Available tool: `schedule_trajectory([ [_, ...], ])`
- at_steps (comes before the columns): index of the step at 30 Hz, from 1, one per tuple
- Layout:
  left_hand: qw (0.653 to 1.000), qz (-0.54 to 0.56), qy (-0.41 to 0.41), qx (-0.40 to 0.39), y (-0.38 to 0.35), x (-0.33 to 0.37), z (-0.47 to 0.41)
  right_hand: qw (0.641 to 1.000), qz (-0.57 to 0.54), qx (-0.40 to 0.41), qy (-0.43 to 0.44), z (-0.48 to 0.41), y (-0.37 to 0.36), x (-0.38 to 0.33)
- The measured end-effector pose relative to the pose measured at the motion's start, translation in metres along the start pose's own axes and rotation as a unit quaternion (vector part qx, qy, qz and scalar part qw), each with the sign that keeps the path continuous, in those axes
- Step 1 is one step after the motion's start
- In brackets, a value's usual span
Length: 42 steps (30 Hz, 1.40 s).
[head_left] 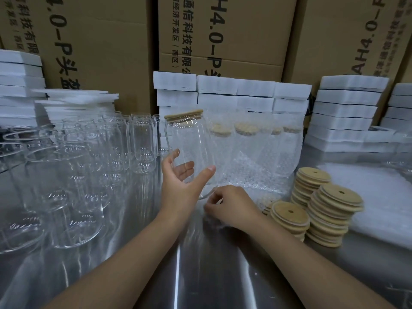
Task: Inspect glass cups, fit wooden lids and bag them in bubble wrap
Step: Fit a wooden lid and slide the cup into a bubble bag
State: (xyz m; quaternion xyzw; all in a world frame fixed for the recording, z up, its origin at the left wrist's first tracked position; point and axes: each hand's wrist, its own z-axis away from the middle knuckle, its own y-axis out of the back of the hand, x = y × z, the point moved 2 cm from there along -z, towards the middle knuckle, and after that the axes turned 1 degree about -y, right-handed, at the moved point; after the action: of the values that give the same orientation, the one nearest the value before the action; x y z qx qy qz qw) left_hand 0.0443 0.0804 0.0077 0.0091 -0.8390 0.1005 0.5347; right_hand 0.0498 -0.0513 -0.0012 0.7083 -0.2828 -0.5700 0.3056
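Open lane: bare surface (200,275) runs clear straight before me. Cups (73,197) crowd my left, lid stacks (330,215) block my right, bagged cups (256,148) and foam blocks (236,94) wall off the back.

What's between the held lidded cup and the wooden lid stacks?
Head view: loose bubble wrap lies between the lidded glass cup and the wooden lid stacks.

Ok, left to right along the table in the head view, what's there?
Empty cups → lidded cup in the left hand → bagged cups → lid stacks → white padding.
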Motion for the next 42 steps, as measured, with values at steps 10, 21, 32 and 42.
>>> schedule_trajectory([
  [10, 0.999, 0.011, 0.02, -0.028, -0.004, -0.002, 0.003, 0.988, -0.119, 0.042, -0.087, -0.005, 0.012, 0.006],
  [21, 0.999, -0.023, 0.011, -0.044, -0.002, -0.009, 0.002, 0.932, -0.343, 0.074, -0.09, 0.001, 0.021, -0.008],
  [32, 0.986, -0.08, -0.021, -0.143, -0.007, -0.008, 0.006, 0.963, -0.23, 0.131, 0.042, 0.011, 0.02, -0.017],
  [42, 0.99, -0.065, -0.042, -0.118, -0.007, -0.002, 0.007, 0.948, -0.239, 0.208, 0.01, 0.008, 0.025, -0.012],
])
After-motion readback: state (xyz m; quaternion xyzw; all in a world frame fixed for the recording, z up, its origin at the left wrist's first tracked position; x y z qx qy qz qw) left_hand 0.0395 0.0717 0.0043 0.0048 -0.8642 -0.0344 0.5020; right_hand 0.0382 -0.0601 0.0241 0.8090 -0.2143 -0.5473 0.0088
